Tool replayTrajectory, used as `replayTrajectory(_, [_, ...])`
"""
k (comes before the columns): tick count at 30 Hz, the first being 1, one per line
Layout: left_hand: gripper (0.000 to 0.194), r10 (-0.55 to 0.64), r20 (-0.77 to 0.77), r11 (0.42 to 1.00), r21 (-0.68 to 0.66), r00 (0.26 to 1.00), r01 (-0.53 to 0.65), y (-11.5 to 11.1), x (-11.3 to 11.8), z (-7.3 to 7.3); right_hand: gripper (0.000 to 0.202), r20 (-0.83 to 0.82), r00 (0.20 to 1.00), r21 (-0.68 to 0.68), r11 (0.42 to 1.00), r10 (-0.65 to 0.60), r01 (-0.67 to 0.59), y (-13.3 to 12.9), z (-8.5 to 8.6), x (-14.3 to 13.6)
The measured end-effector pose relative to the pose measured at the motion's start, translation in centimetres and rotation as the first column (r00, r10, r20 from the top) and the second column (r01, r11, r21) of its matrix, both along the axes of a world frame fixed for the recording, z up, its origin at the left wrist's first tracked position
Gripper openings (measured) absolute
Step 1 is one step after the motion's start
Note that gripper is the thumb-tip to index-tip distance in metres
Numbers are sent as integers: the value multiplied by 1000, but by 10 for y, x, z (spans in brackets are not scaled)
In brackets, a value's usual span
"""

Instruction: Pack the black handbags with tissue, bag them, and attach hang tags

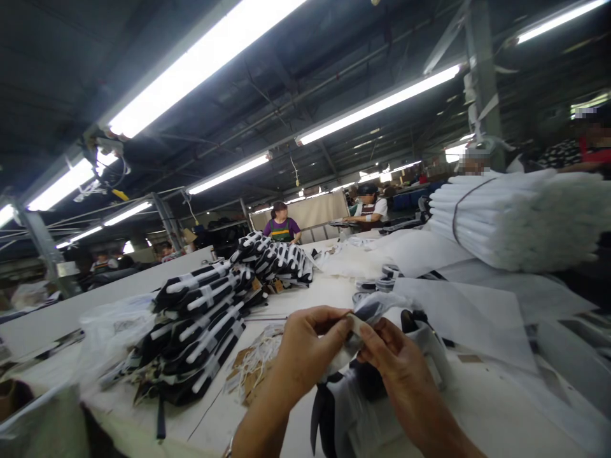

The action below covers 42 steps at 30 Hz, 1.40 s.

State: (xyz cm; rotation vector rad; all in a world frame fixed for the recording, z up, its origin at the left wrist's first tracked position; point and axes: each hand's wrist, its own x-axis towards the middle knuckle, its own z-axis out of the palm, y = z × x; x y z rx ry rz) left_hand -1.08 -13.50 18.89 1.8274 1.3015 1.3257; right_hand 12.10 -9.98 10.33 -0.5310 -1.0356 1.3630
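My left hand (312, 340) and my right hand (398, 359) meet over the table, thumbs and fingers pinched on a small pale strip (354, 326). What exactly the strip is, I cannot make out. Just beneath and behind them lies a grey and black item (334, 413) with thin whitish wrapping on it, partly hidden by my hands. Left of my left wrist is a heap of brown card tags (255, 375) with white strings. Beyond it rises a stack of black folded pieces (205, 318) with white strips across them.
A thick bundle of white rods (515, 216), bound with a cord, lies at the right. White sheets (477, 312) spread below it. Clear plastic (117, 331) sits at the left. Grey-white coils (382, 280) rest farther back. Two people are across the table (286, 302).
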Motion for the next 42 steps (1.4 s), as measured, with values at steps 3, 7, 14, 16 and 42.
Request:
replayTrajectory(3, [17, 59, -152, 995, 92, 987, -45, -5, 4, 4, 33, -18, 999, -8, 1000, -28, 27, -2, -2, -2])
replayTrajectory(7, [18, 352, -399, 881, 446, 846, -157, -11, 15, -8, 29, -93, 995, -3, 999, -42, 42, -6, -2, -6])
replayTrajectory(14, [26, 644, -423, 556, 831, 638, -10, -17, 18, -33, 27, -169, 985, -10, 1000, -17, 15, -18, 1, -10])
replayTrajectory(16, [30, 674, -451, 552, 834, 585, 7, -19, 18, -36, 27, -179, 984, -24, 1000, -18, 14, -19, 0, -11])
replayTrajectory(42, [20, -12, -350, 994, 99, 937, 50, -4, -6, 8, 35, 84, 995, 39, 998, -49, 46, -23, 22, 19])
